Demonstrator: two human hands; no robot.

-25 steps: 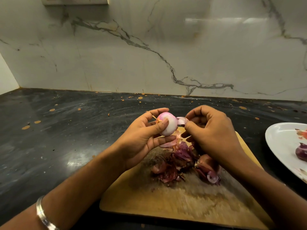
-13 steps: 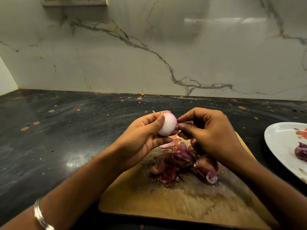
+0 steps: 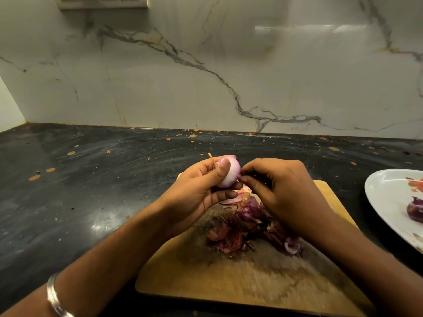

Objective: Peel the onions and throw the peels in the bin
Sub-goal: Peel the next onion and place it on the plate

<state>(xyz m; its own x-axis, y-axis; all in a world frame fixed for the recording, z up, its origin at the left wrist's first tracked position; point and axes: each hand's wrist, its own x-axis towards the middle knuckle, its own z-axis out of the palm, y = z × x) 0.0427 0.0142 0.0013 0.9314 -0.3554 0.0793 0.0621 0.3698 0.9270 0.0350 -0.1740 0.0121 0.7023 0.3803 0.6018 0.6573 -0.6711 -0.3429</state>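
**Wooden board with onion peeling in progress**

Wood forms the cutting board [image 3: 240, 280], which lies on a dark, speckled counter [image 3: 80, 179] in front of a marble-patterned wall [image 3: 206, 76]; a switch plate [image 3: 103, 2] sits at the wall's top edge. A heap of reddish-purple peels [image 3: 238, 227] covers the middle of the board, and the right forearm hides part of it. At the right edge of the view, a white plate [image 3: 384, 195] rests on the counter and holds a purple onion [image 3: 415, 212] that is cut off by the frame, beside an orange-red mark on the plate's surface. The pale, mostly peeled onion [image 3: 230, 175] is held in the air above the far end of the board and the peels. The left hand [image 3: 196, 191] grips it, with the thumb across its front and the fingers [image 3: 225, 194] curled beneath. The right hand [image 3: 281, 191] touches the onion's right side, with its fingertips bunched in a pinch there; what they pinch is too small to tell. A silver bangle [image 3: 55, 296] circles the left wrist.
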